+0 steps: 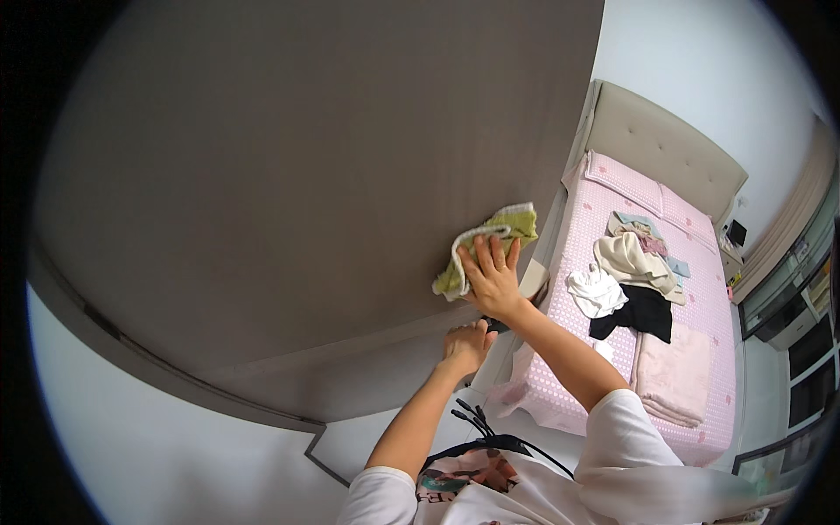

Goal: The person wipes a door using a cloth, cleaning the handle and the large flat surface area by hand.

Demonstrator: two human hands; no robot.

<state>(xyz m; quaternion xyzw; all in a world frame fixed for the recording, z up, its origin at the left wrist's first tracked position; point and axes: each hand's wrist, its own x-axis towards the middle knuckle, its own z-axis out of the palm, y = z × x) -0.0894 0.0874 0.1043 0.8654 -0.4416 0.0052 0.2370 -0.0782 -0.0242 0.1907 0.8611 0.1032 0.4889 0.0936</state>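
Note:
A large brown door (315, 197) fills the left and middle of the view. With fingers spread, my right hand (493, 279) presses a folded yellow-green cloth (522, 226) with a white fuzzy edge flat against the door's surface. Lower down, my left hand (467, 348) is curled at what looks like a dark door handle (497, 325). Most of that handle is hidden behind my fingers and my right wrist.
Right of the door stands a bed (551, 394) with pink patterned bedding and a beige headboard (656, 131). On it lie a cream garment (630, 259), a white garment (596, 292), a black garment (636, 312) and a folded pink blanket (676, 374). Black cables (478, 420) hang at my waist.

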